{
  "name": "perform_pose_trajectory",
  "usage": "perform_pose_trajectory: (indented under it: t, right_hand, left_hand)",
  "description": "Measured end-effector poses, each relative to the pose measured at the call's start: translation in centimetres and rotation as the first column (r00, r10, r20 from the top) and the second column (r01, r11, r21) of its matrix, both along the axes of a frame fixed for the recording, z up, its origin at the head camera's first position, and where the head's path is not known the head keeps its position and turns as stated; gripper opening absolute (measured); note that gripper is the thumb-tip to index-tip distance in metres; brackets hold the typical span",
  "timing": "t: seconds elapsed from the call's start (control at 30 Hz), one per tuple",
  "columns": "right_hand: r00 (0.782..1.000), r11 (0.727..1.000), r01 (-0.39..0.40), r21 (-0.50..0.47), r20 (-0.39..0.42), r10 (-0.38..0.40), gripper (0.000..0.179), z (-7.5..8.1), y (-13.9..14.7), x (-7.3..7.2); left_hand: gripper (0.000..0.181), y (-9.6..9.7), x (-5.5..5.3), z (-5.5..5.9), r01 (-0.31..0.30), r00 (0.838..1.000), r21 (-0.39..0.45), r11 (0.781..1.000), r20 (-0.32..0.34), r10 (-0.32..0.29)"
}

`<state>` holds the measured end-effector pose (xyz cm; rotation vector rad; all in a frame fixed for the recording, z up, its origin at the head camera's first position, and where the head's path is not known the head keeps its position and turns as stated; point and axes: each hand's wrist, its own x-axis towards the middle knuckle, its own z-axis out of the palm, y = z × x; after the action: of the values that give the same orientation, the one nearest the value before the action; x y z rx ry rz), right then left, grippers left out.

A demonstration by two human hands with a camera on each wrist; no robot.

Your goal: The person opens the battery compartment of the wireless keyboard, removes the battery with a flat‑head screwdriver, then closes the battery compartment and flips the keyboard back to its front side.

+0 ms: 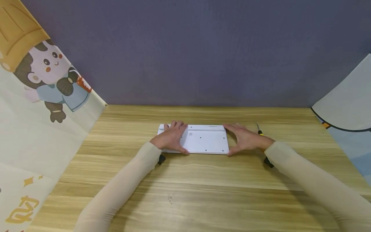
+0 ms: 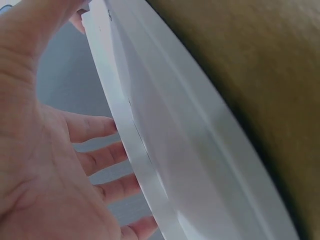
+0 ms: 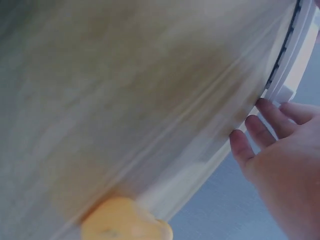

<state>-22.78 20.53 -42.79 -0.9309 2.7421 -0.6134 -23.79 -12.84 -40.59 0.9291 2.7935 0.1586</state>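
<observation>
A white keyboard lies face down on the wooden table, with small dark screw holes across its underside and a raised bar along its far side. My left hand spans its left part, thumb at the near edge and fingers over the far edge. In the left wrist view, the fingertips of that hand touch the keyboard's edge. At the right end, my right hand holds the keyboard between thumb and fingers at its two corners. Dark gaps show along the keyboard's side in the right wrist view.
A screwdriver with a yellow and black handle lies at the right, partly covered by my right wrist. Some black thing pokes out beneath my left wrist, mostly hidden. Behind the table stands a dark grey-blue panel.
</observation>
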Motion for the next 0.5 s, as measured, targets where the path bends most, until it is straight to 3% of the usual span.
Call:
perform_pose_trajectory:
  t: [0.23, 0.5]
  right_hand:
    - [0.998, 1.000, 0.023, 0.005, 0.061, -0.023, 0.125, 0.4, -0.3, 0.0]
    - [0.997, 0.999, 0.049, -0.016, 0.065, -0.047, 0.104, 0.9, -0.9, -0.6]
  left_hand:
    - [0.118, -0.6, 0.0, 0.1, 0.009, 1.000, 0.015, 1.000, 0.026, -0.010]
    - [0.107, -1.7, 0.0, 0.5, 0.036, 0.998, 0.086, 0.996, 0.042, -0.040]
